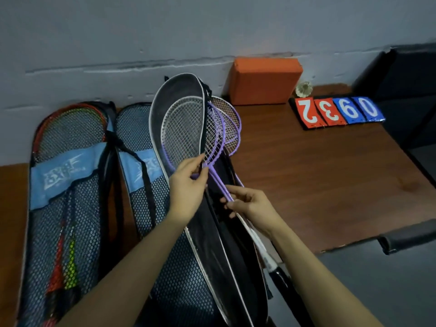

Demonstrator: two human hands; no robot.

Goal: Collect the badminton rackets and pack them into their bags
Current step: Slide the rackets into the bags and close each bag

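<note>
Head view, looking down at a brown wooden table (pixel 318 185) set against a grey wall (pixel 118 31).

Task items: a black racket bag (pixel 219 237) with white piping lies lengthwise at centre, its flap (pixel 175 100) lifted open at the far end. Purple-and-white rackets (pixel 219 128) sit with their heads at the bag's open mouth, partly behind the flap; shafts run back toward the near edge. A black racket grip with white shaft (pixel 273 267) pokes out along the bag's right side, near.

Left hand (pixel 188 187): fingers curled, pinching the edge of the flap together with the purple shafts just below the heads. Right hand (pixel 250 204): fingers curled round the purple shafts a little nearer than the left hand. The two hands are close but not touching.

Left of the black bag: two blue mesh bags lie side by side. The far-left mesh bag (pixel 61 208) holds red and yellow-green rackets (pixel 68 267), visible through the mesh. The second mesh bag (pixel 144 180) is touching the black bag and partly overlapped by it; contents cannot be told.

Far side: an orange block (pixel 264 81) against the wall. To its right a shuttlecock (pixel 304 88), and just near of it a row of flip score cards (pixel 337 112), red 2 and 3, blue 9 and 0. Black chair (pixel 405 90) at far right.
</note>
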